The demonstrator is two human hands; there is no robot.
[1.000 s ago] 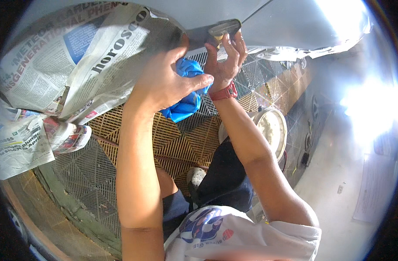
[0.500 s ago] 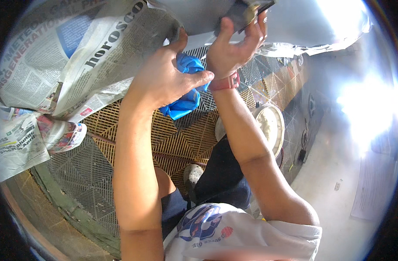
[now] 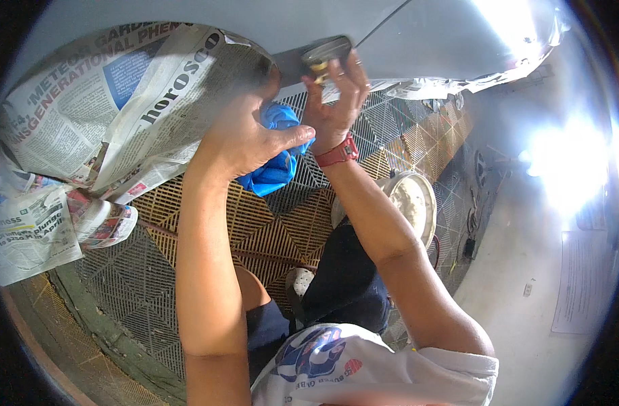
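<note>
My left hand [image 3: 245, 142] is closed around a crumpled blue cloth [image 3: 272, 177], which hangs out below the thumb. Its fingertips reach up by the newspaper and are partly in shadow. In my right hand [image 3: 338, 101] is a dark, flat, palm-sized block [image 3: 328, 49] with a yellowish part beneath, blurred by motion. The block lies at the lower edge of a smooth grey car body panel [image 3: 255, 24]; whether it touches the panel I cannot tell. Newspaper sheets [image 3: 73, 95] fill the curved opening in the panel on the left.
A round tub [image 3: 427, 203] with off-white contents stands by my right forearm. Slatted tiles [image 3: 282, 223] cover the floor. Crumpled masking paper [image 3: 451, 84] hangs along the panel's lower edge. A bright light [image 3: 573, 162] glares at the right, above a pale surface [image 3: 505, 298].
My right hand has moved left and slightly down with the dark block. My left hand keeps hold of the blue cloth. The whole view has shifted a little, showing more of the panel.
</note>
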